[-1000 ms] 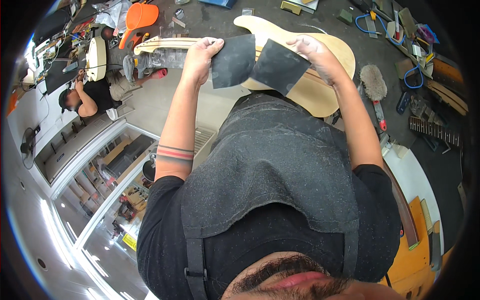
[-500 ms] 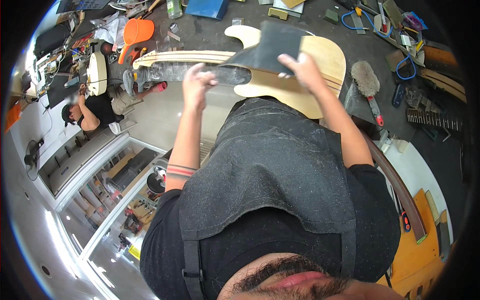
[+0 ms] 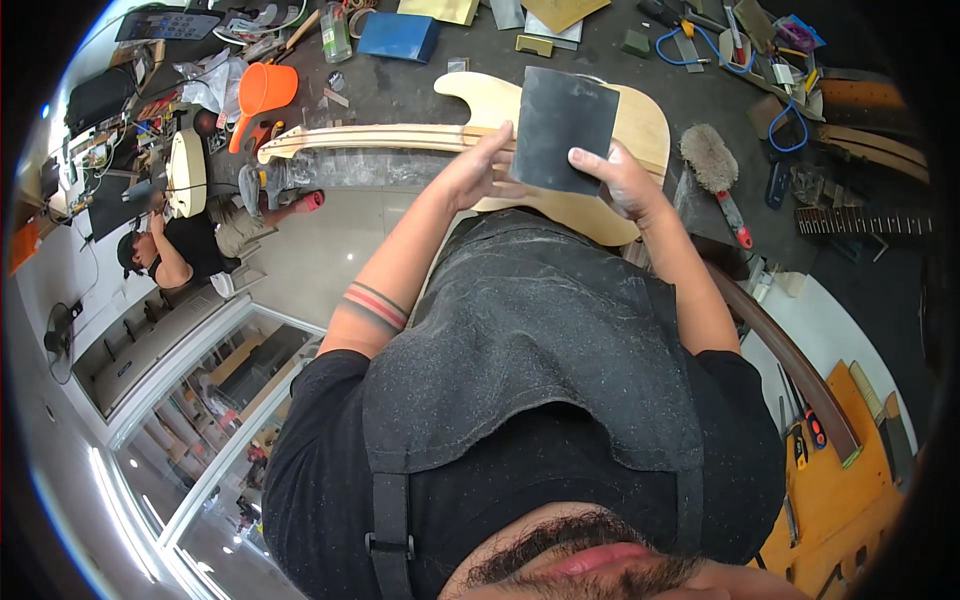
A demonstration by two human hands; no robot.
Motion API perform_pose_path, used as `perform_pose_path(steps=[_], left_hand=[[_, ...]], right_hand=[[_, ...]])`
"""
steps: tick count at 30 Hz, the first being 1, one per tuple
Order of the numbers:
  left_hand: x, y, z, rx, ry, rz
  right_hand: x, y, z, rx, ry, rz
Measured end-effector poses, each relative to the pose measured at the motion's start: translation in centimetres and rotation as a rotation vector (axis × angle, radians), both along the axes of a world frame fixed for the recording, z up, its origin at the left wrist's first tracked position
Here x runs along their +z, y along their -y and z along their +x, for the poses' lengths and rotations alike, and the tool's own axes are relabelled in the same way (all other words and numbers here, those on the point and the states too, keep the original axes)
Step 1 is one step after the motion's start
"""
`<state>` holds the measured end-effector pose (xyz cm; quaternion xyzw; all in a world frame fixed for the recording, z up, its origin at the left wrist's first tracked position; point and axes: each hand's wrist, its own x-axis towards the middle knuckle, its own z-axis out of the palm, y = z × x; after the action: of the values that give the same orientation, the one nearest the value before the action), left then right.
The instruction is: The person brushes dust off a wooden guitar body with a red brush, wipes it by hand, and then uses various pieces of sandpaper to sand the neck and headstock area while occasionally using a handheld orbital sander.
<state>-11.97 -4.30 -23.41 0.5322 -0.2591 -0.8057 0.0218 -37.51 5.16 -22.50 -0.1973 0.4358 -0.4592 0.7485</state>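
A dark grey sheet that looks like sandpaper (image 3: 563, 122) is held up over the pale wooden guitar body (image 3: 640, 120). My right hand (image 3: 625, 180) grips its lower right corner, with the thumb on the front face and the fingers behind. Beside the sheet's left edge is my left hand (image 3: 478, 172), its thumb raised and fingers apart; whether the fingertips touch the sheet I cannot tell. The striped guitar neck (image 3: 375, 137) stretches left across the bench. Part of the body is hidden behind the sheet and my hands.
To the right lies a fluffy brush (image 3: 710, 160) with a red-tipped handle. An orange scoop (image 3: 267, 88), a clear bottle (image 3: 336, 38) and a blue block (image 3: 398, 36) are at the far side. Another person (image 3: 185, 245) sits at the left, near another guitar body (image 3: 187, 172).
The sheet has turned from a bent, tilted position to flat and upright. My left hand has moved right, up to its edge. The guitar appears slightly shifted left in view.
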Motion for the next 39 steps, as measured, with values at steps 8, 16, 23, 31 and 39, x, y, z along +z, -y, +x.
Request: perform_pose_path(steps=[8, 16, 23, 31, 39], left_hand=[[0.3, -0.6, 1.6, 0.233, -0.215, -0.141], [-0.7, 7.7, 4.6, 0.095, 0.313, -0.865], [-6.7, 18.6, -4.3, -0.037, 0.534, -1.307], [5.8, 8.4, 4.1, -0.772, 0.258, -1.115], [3.1, 11.8, 48.2, -0.132, 1.395, -1.091]], right_hand=[[0.7, 0.1, -2.8, 0.027, -0.094, 0.008], [-0.8, -1.7, -15.1, -0.348, -0.827, -0.019], [-0.1, 2.4, -10.1, -0.081, -0.451, 0.04], [-9.3, 3.5, -4.1, 0.284, -0.699, 0.229], [-11.3, 0.4, -5.1, 0.36, -1.845, -0.299]])
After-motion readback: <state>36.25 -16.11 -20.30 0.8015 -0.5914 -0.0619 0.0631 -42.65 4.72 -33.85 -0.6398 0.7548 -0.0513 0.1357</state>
